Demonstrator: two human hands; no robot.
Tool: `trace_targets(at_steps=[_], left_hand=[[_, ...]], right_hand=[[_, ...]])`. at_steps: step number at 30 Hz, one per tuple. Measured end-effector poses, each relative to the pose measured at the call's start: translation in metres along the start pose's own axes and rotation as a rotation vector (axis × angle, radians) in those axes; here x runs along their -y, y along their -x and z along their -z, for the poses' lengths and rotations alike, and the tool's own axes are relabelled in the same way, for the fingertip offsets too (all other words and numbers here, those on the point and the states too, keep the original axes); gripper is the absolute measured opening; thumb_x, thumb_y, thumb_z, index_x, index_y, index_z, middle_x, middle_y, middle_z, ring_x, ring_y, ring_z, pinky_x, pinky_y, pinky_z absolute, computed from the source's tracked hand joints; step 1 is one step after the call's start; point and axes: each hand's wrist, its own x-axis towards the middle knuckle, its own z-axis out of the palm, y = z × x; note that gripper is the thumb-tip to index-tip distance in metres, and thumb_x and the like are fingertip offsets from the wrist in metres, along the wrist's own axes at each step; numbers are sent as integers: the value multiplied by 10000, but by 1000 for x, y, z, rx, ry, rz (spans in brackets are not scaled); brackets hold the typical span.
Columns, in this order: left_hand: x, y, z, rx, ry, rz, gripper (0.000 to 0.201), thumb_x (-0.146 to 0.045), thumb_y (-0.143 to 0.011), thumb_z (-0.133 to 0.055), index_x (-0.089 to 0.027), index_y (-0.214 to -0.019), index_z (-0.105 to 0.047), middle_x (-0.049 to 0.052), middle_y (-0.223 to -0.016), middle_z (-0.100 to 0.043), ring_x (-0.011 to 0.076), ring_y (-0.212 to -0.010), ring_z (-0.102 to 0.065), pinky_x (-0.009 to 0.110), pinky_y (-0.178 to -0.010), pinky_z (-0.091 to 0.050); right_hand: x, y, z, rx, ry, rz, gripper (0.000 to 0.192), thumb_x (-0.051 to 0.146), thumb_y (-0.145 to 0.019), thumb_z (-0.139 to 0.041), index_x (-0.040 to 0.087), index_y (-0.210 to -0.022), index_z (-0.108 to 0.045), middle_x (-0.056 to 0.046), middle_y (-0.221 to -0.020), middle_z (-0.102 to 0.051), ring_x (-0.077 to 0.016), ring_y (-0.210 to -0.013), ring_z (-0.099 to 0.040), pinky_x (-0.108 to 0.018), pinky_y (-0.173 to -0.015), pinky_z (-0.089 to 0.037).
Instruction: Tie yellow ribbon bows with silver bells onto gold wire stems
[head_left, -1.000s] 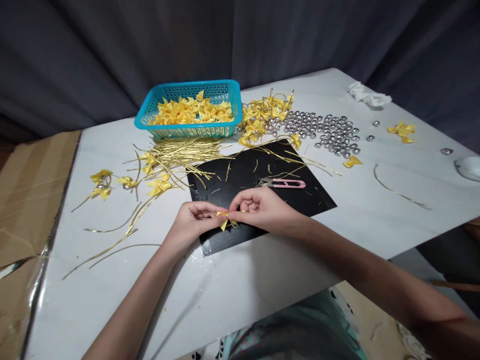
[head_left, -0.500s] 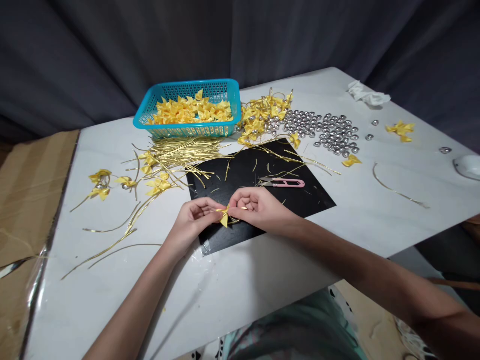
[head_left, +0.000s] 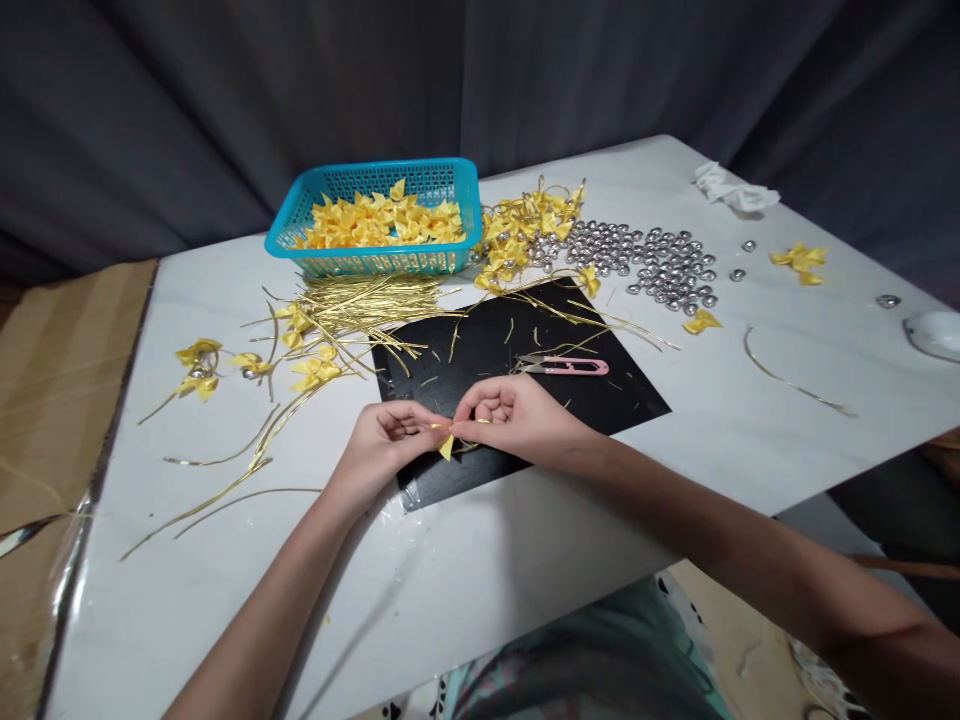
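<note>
Over the black mat (head_left: 637, 385) my two hands meet fingertip to fingertip. My left hand (head_left: 394, 437) pinches a small yellow ribbon bow (head_left: 447, 448), one pointed tail of which hangs below the fingers. My right hand (head_left: 514, 418) is closed too, its thumb and forefinger pressed together at the bow's right side. A thin gold wire (head_left: 471, 447) shows below the right fingers and seems to join the bow; where it attaches is hidden. Just beyond my hands lie pink-handled thread snips (head_left: 574, 367) among wire clippings.
A blue basket (head_left: 279, 240) of yellow bows stands at the back, with a bundle of gold wires (head_left: 360, 305) before it. Silver beads (head_left: 667, 265) lie heaped to the right, beside wired bows (head_left: 517, 235). Left are more wired bows (head_left: 199, 370). A white crumpled cloth (head_left: 735, 188) lies far right.
My right fingertips have shifted slightly left and closed in against the left ones, covering more of the bow. Other things on the table stay as they were.
</note>
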Motion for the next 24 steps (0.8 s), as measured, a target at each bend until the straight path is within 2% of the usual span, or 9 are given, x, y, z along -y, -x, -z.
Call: trace_targets(at_steps=[9,15,19,24], left_hand=[[2,-1,6,57,-44,-6,98,-194,-597,-764,-158,-681,-727,17,-636,-712,74,-556,-593,140,-548,-445],[2,-2,2,10,-30,-20,86,-148,-563,-763,-148,-630,-709,-7,-563,-677,55,-507,-561,129,-520,-431],[3,-2,1,6,-18,-51,97,-113,-541,-756,-148,-615,-703,-13,-544,-669,55,-496,-561,129,-516,-436],[5,-2,2,-19,-23,-73,75,-112,-554,-740,-149,-604,-698,-15,-530,-664,53,-480,-558,129,-498,-430]], right_hand=[[2,1,4,32,-1,-4,198,241,-645,-713,80,-697,-609,82,-452,-368,-16,-430,-281,-155,-402,-180],[3,1,3,39,4,-14,139,193,-675,-685,81,-718,-615,81,-462,-378,-16,-429,-285,-154,-400,-186],[5,2,4,66,2,1,139,195,-692,-678,82,-729,-605,57,-510,-438,-25,-456,-340,-153,-414,-231],[10,5,3,80,-13,32,63,121,-780,-546,89,-745,-586,35,-565,-489,-33,-475,-416,-149,-426,-317]])
